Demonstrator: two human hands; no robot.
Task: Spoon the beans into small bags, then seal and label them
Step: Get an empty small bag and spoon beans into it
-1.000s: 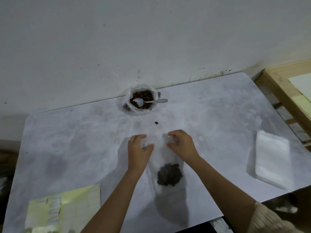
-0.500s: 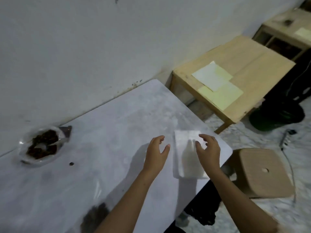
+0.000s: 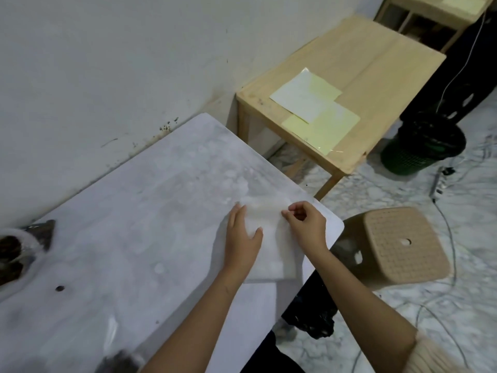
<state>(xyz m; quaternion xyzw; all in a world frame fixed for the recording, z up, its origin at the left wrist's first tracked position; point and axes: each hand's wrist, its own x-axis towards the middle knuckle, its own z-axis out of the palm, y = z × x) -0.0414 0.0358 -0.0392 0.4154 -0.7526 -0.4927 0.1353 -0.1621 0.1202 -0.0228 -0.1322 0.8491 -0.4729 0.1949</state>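
A stack of empty clear bags [image 3: 265,254] lies near the right corner of the white table [image 3: 150,211]. My left hand [image 3: 242,238] rests flat on the stack with straight fingers. My right hand [image 3: 306,227] pinches the top bag's far edge between thumb and fingertips. The bag of beans [image 3: 13,254] sits at the far left edge, cut off by the frame. A filled bag [image 3: 118,356] shows blurred at the bottom, partly behind my left arm. One loose bean [image 3: 59,288] lies on the table.
A wooden side table [image 3: 363,65] with yellow and white sheets [image 3: 317,109] stands to the right of the table. On the floor are a tan plastic stool [image 3: 398,243], a dark green basket [image 3: 422,146] and loose cables [image 3: 446,232]. The wall runs along the table's far side.
Both hands left the filled bag and moved right to the stack of empty bags. My left hand now lies on the stack and my right hand pinches its top edge. The view swung right.
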